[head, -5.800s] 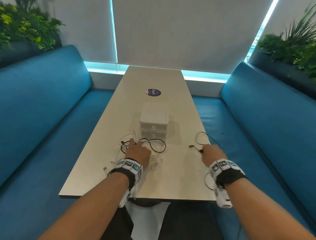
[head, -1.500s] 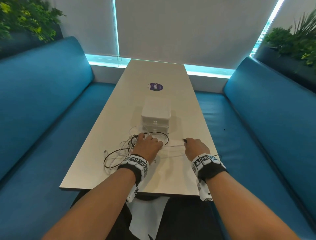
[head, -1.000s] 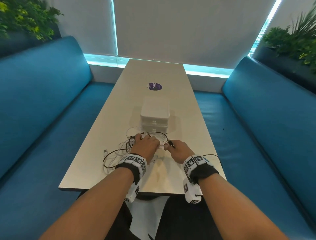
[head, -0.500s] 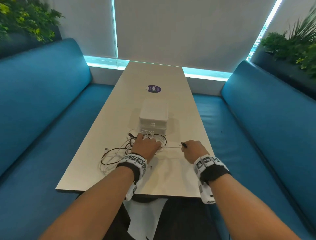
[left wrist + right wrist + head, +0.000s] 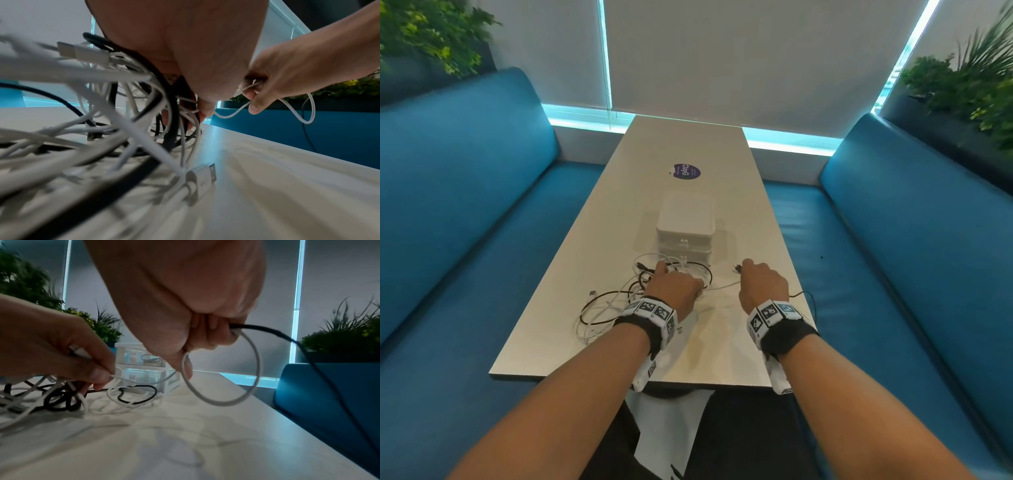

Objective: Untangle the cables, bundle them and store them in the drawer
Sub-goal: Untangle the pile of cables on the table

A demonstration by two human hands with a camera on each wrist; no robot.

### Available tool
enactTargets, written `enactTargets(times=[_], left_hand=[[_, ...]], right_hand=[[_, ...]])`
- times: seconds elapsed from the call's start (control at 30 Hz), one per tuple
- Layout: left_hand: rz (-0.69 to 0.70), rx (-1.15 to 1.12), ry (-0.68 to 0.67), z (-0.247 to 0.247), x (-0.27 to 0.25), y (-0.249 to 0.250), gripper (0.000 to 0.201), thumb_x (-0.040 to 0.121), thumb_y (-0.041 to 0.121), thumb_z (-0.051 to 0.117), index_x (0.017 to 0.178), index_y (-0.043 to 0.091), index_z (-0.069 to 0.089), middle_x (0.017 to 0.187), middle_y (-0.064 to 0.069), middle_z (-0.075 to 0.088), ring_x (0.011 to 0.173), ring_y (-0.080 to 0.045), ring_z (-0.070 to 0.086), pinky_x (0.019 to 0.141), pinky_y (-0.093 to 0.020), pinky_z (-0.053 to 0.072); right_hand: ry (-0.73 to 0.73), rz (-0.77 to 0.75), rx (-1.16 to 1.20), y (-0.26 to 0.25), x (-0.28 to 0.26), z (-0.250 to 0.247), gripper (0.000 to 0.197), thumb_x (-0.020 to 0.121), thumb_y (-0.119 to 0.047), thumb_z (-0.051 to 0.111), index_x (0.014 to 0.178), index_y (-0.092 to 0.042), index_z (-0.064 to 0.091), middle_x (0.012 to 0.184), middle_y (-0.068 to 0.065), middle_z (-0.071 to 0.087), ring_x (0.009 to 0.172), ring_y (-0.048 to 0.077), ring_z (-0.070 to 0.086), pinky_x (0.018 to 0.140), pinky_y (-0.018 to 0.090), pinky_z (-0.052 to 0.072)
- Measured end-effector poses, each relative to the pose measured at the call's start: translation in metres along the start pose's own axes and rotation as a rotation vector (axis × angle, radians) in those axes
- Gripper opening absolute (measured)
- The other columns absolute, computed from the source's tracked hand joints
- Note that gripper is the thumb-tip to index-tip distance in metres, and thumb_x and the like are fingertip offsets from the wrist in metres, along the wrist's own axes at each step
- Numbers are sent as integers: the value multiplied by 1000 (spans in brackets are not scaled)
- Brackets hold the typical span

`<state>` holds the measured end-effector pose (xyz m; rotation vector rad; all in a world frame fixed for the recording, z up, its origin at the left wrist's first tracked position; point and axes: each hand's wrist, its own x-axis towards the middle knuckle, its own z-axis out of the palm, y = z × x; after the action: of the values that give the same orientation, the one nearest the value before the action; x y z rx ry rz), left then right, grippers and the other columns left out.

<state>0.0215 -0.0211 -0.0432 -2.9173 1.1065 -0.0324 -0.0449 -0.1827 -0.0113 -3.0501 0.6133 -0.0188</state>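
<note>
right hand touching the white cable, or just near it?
Touching. The right wrist view shows the right hand with fingers curled round the white cable, which loops out below the fist.

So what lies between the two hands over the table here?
A white cable spans the gap from the left hand to the right hand, above bare table. The head view shows it best.

- The tangled heap of white and black cables (image 5: 86, 129) is smearing into blur close to the left wrist camera.
- The left hand (image 5: 676, 286) is covering the tangle's middle.
- The thin black cable (image 5: 320, 369) is running out past the frame's right edge.
</note>
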Motion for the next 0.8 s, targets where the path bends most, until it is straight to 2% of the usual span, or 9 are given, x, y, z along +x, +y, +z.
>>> enactTargets(times=[0.07,0.2,0.33,0.4,0.47,0.57,0.67,0.73,0.8], left_hand=[[6,8,3,2,2,3,18,96,20,44,83,30,52,75,8,62,67,-18,49,101,-46,24],[11,44,-18,4,3,8,17,95,20,46,83,30,52,75,6,64,67,-20,49,103,-49,22],[37,62,-34,3,1,8,19,95,19,45,83,33,49,77,6,64,75,-21,60,99,-48,25],[37,67,-37,4,0,8,19,95,19,43,86,35,51,78,6,64,77,-22,61,98,-48,26],[34,74,-27,5,-1,7,16,98,21,41,92,31,52,77,5,62,76,-23,60,98,-49,27],[36,60,-16,7,-1,7,18,100,21,40,84,29,45,76,6,60,76,-24,59,99,-49,28],[32,62,-21,5,-2,5,23,98,18,41,86,31,56,81,9,61,80,-21,59,101,-49,28],[31,54,1,5,-2,6,24,97,17,40,93,32,58,82,9,61,83,-21,60,100,-48,28],[28,37,16,6,-1,5,27,96,14,40,94,34,58,82,10,60,84,-20,61,100,-48,26]], right_hand=[[-28,82,136,1,0,1,22,95,-17,48,115,-11,52,112,11,60,101,31,62,76,35,45],[-96,199,479,-14,7,9,35,94,-32,51,113,-4,60,113,18,63,104,37,61,78,33,45],[-255,171,745,-27,8,17,41,97,-33,42,93,-3,70,89,14,74,89,29,66,75,29,43],[-259,89,736,-31,6,18,35,97,-24,42,84,-6,69,86,12,73,87,28,66,74,30,46],[-272,33,710,-37,4,16,30,96,-19,43,86,-6,68,90,12,71,87,29,64,75,32,49],[-338,-1,710,-41,7,13,30,91,-18,43,84,-3,69,87,12,70,79,28,63,75,36,53],[-450,6,649,-41,6,7,17,85,-10,48,70,-5,54,62,8,52,55,22,45,52,28,36],[-483,3,598,-38,6,7,22,86,-7,49,64,-7,48,56,7,43,49,20,39,48,26,30],[-478,-25,579,-34,8,10,26,93,-11,49,67,-7,48,57,7,44,48,20,41,47,25,31]])
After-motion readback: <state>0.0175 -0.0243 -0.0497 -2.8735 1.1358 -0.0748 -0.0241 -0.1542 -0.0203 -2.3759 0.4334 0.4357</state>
